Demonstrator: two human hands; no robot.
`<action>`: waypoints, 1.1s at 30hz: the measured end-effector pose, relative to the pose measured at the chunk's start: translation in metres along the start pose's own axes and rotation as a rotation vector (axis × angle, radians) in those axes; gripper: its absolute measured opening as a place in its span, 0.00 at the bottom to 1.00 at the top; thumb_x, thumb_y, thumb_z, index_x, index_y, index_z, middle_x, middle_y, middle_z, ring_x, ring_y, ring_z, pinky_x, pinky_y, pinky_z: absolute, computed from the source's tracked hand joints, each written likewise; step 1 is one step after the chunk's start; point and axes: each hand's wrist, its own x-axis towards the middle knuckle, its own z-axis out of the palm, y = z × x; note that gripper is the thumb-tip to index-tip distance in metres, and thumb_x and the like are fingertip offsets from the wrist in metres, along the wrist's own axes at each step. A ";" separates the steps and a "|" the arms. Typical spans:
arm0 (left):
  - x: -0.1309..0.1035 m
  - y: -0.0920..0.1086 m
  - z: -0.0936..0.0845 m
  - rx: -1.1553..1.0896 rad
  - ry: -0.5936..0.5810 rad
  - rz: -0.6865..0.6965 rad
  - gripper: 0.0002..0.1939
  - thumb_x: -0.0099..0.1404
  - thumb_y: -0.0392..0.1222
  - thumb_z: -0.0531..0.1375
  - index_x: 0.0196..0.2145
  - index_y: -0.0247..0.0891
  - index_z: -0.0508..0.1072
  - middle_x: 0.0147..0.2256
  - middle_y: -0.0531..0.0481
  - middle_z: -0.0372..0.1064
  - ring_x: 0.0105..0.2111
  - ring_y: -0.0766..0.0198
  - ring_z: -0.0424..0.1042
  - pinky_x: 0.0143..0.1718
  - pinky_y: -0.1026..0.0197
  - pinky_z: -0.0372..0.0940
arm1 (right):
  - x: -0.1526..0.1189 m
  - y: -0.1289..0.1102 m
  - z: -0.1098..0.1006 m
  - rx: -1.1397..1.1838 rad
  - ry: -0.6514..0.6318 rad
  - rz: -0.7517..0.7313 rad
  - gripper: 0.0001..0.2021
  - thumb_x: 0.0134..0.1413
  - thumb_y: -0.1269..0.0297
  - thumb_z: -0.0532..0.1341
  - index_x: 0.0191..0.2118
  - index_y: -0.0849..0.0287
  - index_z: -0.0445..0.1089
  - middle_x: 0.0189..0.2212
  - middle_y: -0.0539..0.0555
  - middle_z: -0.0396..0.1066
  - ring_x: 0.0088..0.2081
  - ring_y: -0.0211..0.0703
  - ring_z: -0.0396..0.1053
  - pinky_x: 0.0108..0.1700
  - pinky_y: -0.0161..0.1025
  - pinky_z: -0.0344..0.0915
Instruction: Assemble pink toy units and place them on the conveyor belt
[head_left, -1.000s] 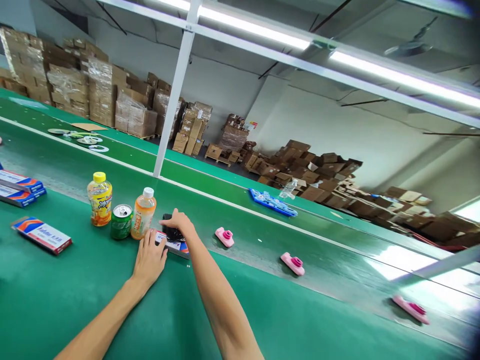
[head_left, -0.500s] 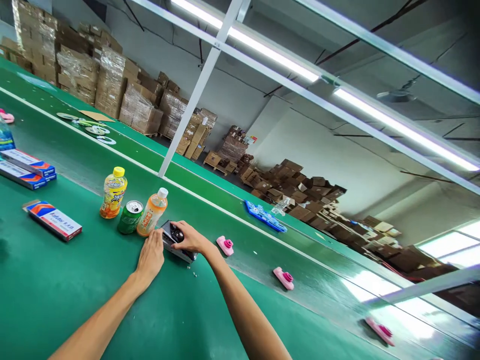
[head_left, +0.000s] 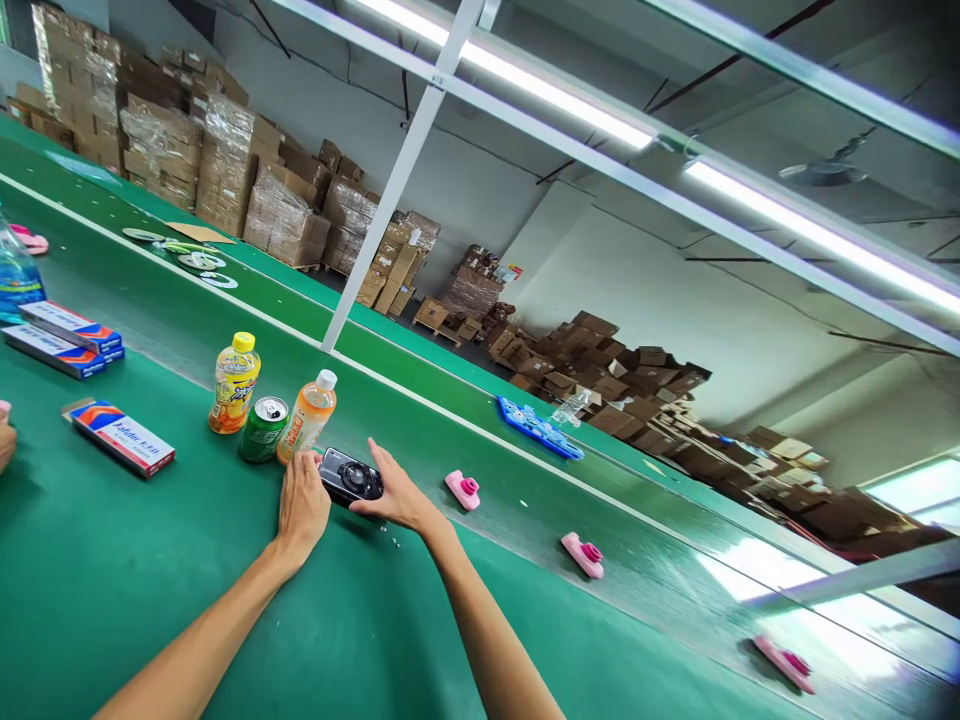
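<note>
Right hand (head_left: pixel 399 492) has shifted off the top of the black device (head_left: pixel 349 476) to its right end, thumb and fingers wide. Left hand (head_left: pixel 304 505) curls at the left end; grip unclear. Device near worktop's (head_left: pixel 225 530) far edge; best steadied evenly from both ends.

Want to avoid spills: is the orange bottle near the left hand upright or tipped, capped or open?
Upright and capped: the orange bottle stands beside the green can, its white cap at the top.
</note>
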 end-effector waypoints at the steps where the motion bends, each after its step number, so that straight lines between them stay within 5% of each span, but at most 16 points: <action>1: 0.001 0.001 -0.003 -0.013 0.007 -0.001 0.15 0.65 0.24 0.47 0.45 0.37 0.64 0.41 0.40 0.70 0.43 0.50 0.73 0.47 0.46 0.71 | -0.013 0.002 0.002 0.005 0.086 0.029 0.58 0.44 0.42 0.74 0.75 0.57 0.46 0.71 0.68 0.52 0.70 0.62 0.55 0.69 0.59 0.55; 4: 0.002 0.004 -0.011 -0.046 0.016 0.004 0.10 0.69 0.29 0.48 0.43 0.38 0.64 0.40 0.40 0.70 0.42 0.50 0.73 0.47 0.46 0.71 | -0.060 0.007 0.016 0.019 0.372 0.131 0.46 0.60 0.41 0.62 0.74 0.59 0.45 0.66 0.69 0.58 0.62 0.57 0.65 0.63 0.57 0.64; 8: 0.002 0.013 -0.019 -0.046 -0.036 0.052 0.07 0.75 0.39 0.48 0.41 0.39 0.65 0.37 0.43 0.72 0.39 0.53 0.75 0.43 0.51 0.72 | -0.111 0.014 0.029 0.053 0.681 0.275 0.34 0.66 0.41 0.53 0.67 0.62 0.57 0.53 0.66 0.68 0.50 0.53 0.72 0.49 0.52 0.72; 12: -0.010 0.027 -0.043 -0.012 -0.187 0.150 0.12 0.76 0.39 0.48 0.37 0.40 0.69 0.33 0.46 0.73 0.34 0.56 0.75 0.39 0.55 0.72 | -0.125 0.019 0.028 0.090 0.714 0.354 0.25 0.65 0.40 0.53 0.43 0.61 0.72 0.34 0.58 0.72 0.34 0.47 0.70 0.37 0.44 0.70; 15: -0.038 0.030 -0.095 -0.026 -0.343 0.280 0.12 0.75 0.41 0.51 0.36 0.43 0.73 0.31 0.51 0.75 0.32 0.58 0.76 0.37 0.57 0.72 | -0.123 0.012 0.033 0.104 0.592 0.334 0.23 0.60 0.41 0.58 0.32 0.58 0.72 0.24 0.51 0.68 0.26 0.43 0.65 0.32 0.41 0.66; 18: -0.086 0.010 -0.171 -0.033 -0.419 0.381 0.10 0.74 0.42 0.55 0.48 0.48 0.74 0.43 0.53 0.78 0.44 0.60 0.78 0.50 0.58 0.72 | -0.118 0.002 0.040 0.109 0.492 0.287 0.20 0.55 0.43 0.62 0.39 0.57 0.76 0.28 0.52 0.71 0.27 0.43 0.65 0.35 0.41 0.66; 22: -0.152 -0.022 -0.242 0.032 -0.092 0.206 0.08 0.74 0.42 0.56 0.47 0.44 0.73 0.40 0.51 0.78 0.41 0.62 0.78 0.47 0.64 0.73 | -0.114 -0.002 0.038 0.118 0.516 0.302 0.20 0.51 0.47 0.60 0.42 0.57 0.75 0.31 0.53 0.70 0.31 0.45 0.66 0.39 0.44 0.65; 26: -0.164 -0.013 -0.243 0.080 -0.104 0.153 0.08 0.73 0.42 0.57 0.49 0.45 0.72 0.39 0.50 0.78 0.38 0.61 0.80 0.42 0.66 0.75 | -0.116 0.007 0.026 0.114 0.656 0.438 0.17 0.43 0.51 0.57 0.36 0.57 0.69 0.27 0.51 0.63 0.30 0.48 0.63 0.38 0.47 0.62; 33: -0.109 0.030 -0.200 0.096 -0.568 0.281 0.17 0.72 0.34 0.54 0.56 0.43 0.69 0.49 0.47 0.76 0.46 0.56 0.77 0.52 0.54 0.72 | -0.125 0.015 0.017 0.230 0.693 0.681 0.20 0.34 0.47 0.59 0.34 0.54 0.63 0.21 0.49 0.66 0.24 0.48 0.64 0.31 0.45 0.60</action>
